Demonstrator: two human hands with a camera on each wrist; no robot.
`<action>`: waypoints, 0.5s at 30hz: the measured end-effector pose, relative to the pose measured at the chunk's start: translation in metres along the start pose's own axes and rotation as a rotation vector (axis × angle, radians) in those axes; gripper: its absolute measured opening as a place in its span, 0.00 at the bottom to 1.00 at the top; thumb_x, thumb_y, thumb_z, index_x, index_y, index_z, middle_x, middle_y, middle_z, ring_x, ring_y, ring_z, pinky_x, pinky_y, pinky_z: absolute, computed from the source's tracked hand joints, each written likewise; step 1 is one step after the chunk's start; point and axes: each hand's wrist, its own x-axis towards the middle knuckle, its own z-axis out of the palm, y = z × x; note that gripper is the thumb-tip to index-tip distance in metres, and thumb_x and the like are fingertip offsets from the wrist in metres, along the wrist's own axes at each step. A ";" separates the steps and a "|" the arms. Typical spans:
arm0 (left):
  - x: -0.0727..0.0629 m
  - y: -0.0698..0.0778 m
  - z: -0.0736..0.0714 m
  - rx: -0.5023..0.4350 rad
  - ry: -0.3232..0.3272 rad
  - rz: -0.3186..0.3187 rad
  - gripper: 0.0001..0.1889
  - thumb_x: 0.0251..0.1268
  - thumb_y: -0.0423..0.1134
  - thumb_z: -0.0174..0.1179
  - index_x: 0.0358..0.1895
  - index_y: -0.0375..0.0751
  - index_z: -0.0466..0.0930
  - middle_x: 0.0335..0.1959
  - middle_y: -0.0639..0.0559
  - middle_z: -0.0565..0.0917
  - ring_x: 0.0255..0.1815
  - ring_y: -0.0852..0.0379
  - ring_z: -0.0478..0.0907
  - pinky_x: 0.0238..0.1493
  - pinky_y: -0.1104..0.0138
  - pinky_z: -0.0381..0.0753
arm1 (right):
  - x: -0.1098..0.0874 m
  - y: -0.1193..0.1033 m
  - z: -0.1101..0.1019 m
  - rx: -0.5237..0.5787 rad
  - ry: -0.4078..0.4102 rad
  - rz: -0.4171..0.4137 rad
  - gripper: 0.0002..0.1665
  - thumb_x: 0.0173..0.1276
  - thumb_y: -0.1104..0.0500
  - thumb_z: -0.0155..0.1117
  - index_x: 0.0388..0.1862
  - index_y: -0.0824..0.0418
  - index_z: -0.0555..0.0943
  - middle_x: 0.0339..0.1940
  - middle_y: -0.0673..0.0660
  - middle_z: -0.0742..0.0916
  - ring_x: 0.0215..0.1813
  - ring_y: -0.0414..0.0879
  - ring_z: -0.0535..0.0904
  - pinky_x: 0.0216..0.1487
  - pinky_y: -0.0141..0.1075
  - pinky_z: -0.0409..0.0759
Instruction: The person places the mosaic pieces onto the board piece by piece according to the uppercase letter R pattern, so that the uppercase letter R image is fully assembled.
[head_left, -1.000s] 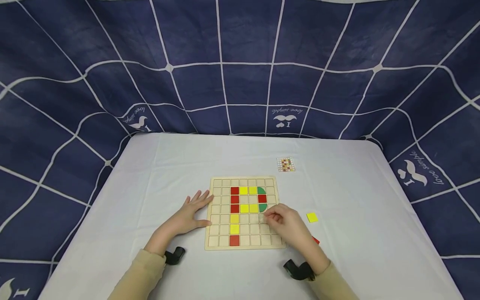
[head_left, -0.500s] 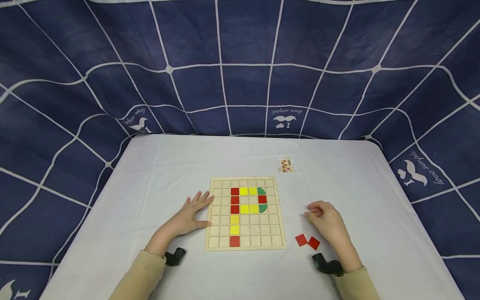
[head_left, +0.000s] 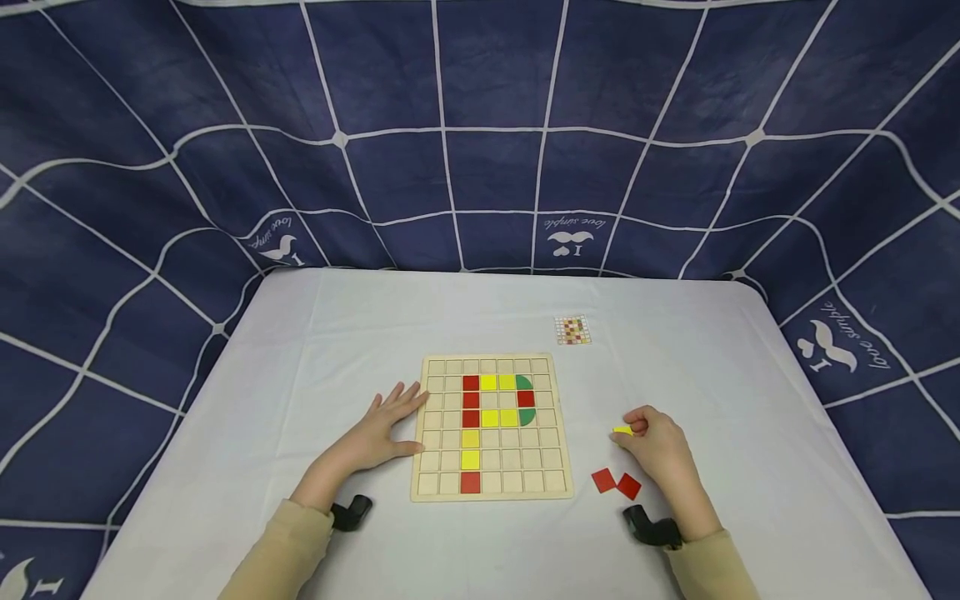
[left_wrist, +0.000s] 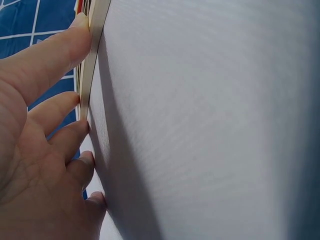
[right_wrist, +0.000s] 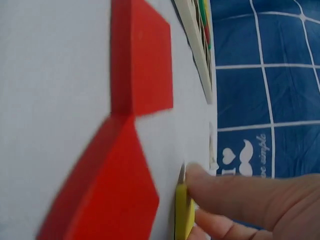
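Observation:
A wooden grid board (head_left: 528, 481) lies mid-table, with red and yellow square tiles and green rounded tiles set in its cells in a P shape. My left hand (head_left: 381, 429) rests at the board's left edge, fingers spread; in the left wrist view the thumb (left_wrist: 60, 47) and fingertips touch the board's side. To the right of the board, my right hand (head_left: 656, 442) pinches a yellow square tile (head_left: 623, 431) between thumb and fingers. The right wrist view shows this yellow tile (right_wrist: 183, 212) on edge at the thumb tip, close over the white cloth.
Two loose red tiles, a left one (head_left: 603, 480) and a right one (head_left: 628, 486), lie corner to corner just below my right hand. A small printed pattern card (head_left: 573, 330) lies behind the board. A dark blue gridded curtain (head_left: 487, 167) surrounds the white-covered table (head_left: 360, 317).
My right hand has moved right, from the board's right side to the loose yellow tile, and now pinches it, tilted. Both red tiles came into full view. The left hand stays put.

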 end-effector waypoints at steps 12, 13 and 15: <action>0.000 0.002 0.000 0.007 0.006 -0.009 0.45 0.55 0.44 0.72 0.76 0.43 0.59 0.80 0.44 0.53 0.82 0.38 0.39 0.78 0.40 0.34 | -0.004 -0.005 0.003 -0.034 -0.024 0.037 0.19 0.60 0.58 0.71 0.46 0.67 0.79 0.31 0.58 0.80 0.32 0.49 0.73 0.29 0.33 0.68; 0.000 0.002 0.000 0.008 0.006 -0.009 0.45 0.55 0.44 0.72 0.76 0.43 0.59 0.80 0.44 0.53 0.82 0.38 0.39 0.78 0.40 0.34 | -0.004 -0.006 0.005 -0.026 -0.023 0.029 0.19 0.60 0.58 0.71 0.46 0.66 0.79 0.31 0.58 0.80 0.31 0.48 0.73 0.28 0.33 0.68; -0.001 0.003 -0.001 0.008 0.005 -0.010 0.45 0.55 0.44 0.72 0.76 0.43 0.59 0.80 0.44 0.53 0.82 0.38 0.39 0.78 0.41 0.34 | -0.004 -0.009 0.010 -0.008 -0.020 0.003 0.18 0.61 0.57 0.72 0.45 0.65 0.79 0.29 0.56 0.79 0.30 0.47 0.72 0.27 0.32 0.68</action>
